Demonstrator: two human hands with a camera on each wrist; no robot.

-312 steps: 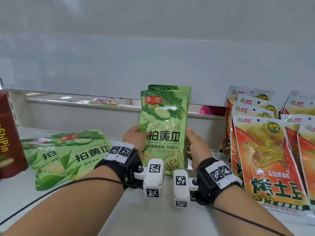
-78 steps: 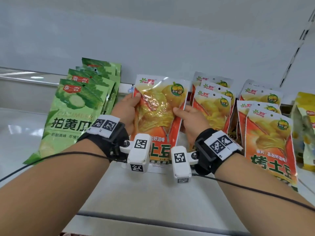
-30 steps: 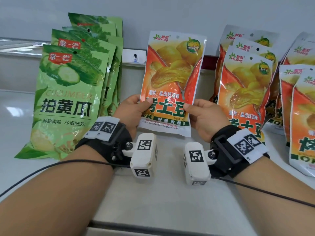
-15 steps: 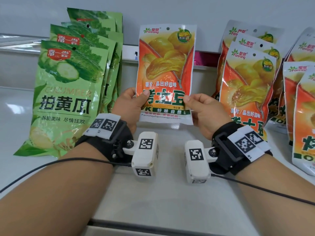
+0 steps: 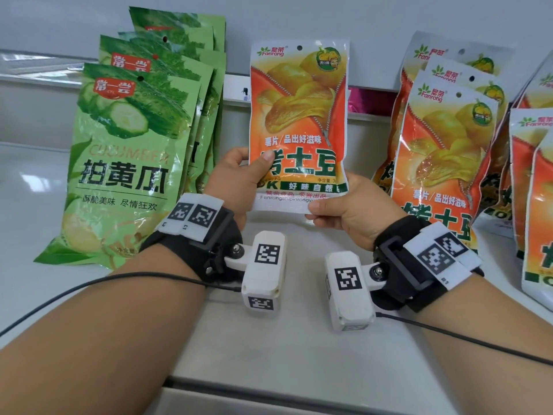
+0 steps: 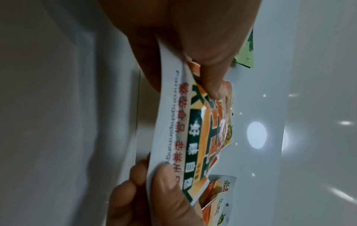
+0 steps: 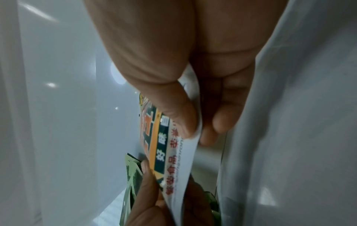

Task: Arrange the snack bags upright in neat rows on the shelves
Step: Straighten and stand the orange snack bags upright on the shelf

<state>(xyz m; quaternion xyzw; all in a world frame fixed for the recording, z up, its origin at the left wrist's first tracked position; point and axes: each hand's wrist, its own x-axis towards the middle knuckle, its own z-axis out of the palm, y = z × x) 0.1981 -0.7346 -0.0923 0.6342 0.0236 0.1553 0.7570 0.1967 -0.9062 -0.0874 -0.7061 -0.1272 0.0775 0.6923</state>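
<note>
We find the orange potato-chip bag [image 5: 299,121] held upright above the white shelf [image 5: 284,339], between the two rows. The left hand [image 5: 236,181] pinches its lower left corner, thumb on the front; the right hand [image 5: 353,211] pinches the lower right corner at the bottom seal. The left wrist view shows what the head view hides: fingers [image 6: 146,73] curled behind the bag. The right wrist view likewise shows fingers [image 7: 224,120] folded behind the seal. To the left we count four green cucumber bags [image 5: 125,157] leaning in a row. To the right, three orange bags [image 5: 443,151] stand in one row; a further row [image 5: 535,181] is cut off, count uncertain.
</note>
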